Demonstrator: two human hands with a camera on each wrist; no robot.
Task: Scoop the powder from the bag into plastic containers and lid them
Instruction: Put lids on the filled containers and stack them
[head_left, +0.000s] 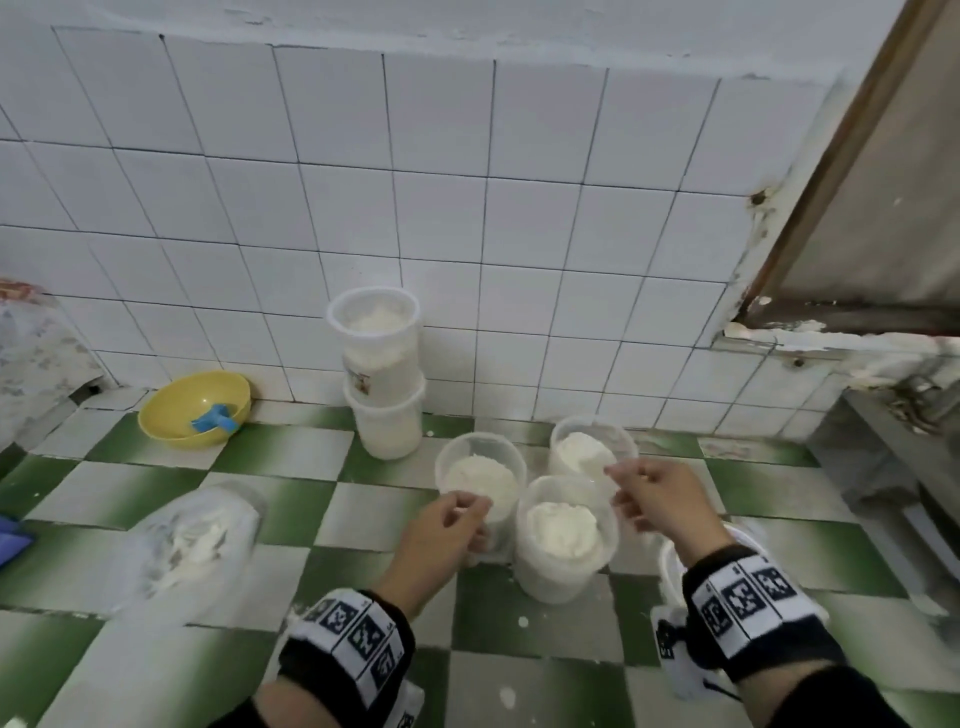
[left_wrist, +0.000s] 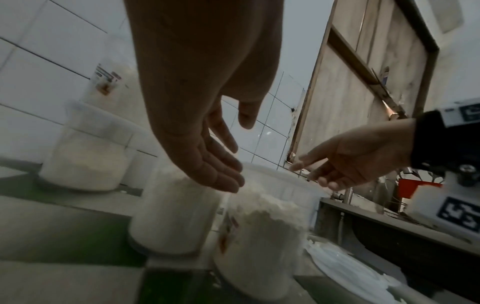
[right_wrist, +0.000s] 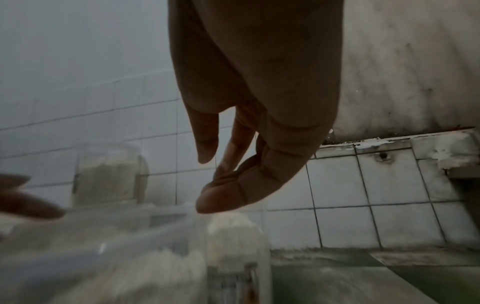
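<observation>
Both hands empty, fingers loosely extended — left hand and right hand hover either side of the nearest container, heaped with powder, unlidded on the tiled floor. Thin clear plastic, likely flexes and top-heavy — grip low on the wall, not the rim.
</observation>
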